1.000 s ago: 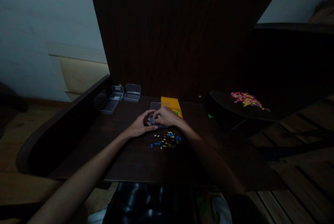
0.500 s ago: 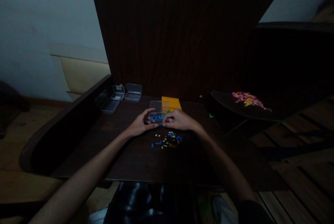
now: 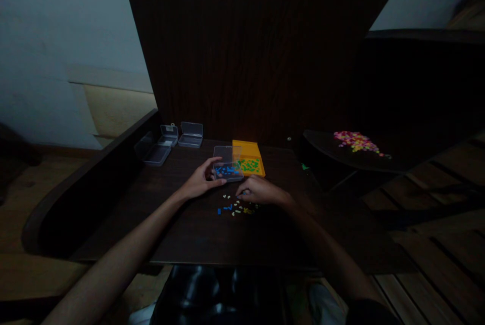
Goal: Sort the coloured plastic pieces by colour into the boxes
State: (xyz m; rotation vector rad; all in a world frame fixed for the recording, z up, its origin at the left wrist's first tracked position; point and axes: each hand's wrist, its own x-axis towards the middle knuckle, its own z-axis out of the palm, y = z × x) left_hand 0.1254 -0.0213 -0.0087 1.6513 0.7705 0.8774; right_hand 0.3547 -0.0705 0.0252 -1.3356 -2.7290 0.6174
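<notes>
My left hand (image 3: 200, 179) grips the left side of an open clear plastic box (image 3: 235, 179), its thumb along the front edge and its fingers around the side. Small blue pieces (image 3: 227, 170) lie inside this box. My right hand (image 3: 261, 190) is over the loose pile in front of the box, fingertips pinched at blue bits; whether a piece is between them is too small to tell. White, blue and yellow pieces (image 3: 248, 211) are scattered below that hand, which hides part of them. Touching or close beside the clear box is an open yellow box (image 3: 245, 146) with green pieces (image 3: 249, 165).
Several open clear boxes (image 3: 157, 155) stand at the back left of the dark table (image 3: 189, 236). A raised side board (image 3: 91, 178) borders the left. On a shelf (image 3: 322, 147) to the right lies a heap of pink and yellow pieces (image 3: 358, 142).
My right hand has moved from the clear box's front right edge down to the loose pile, uncovering the green pieces in the yellow box. My left hand keeps its grip.
</notes>
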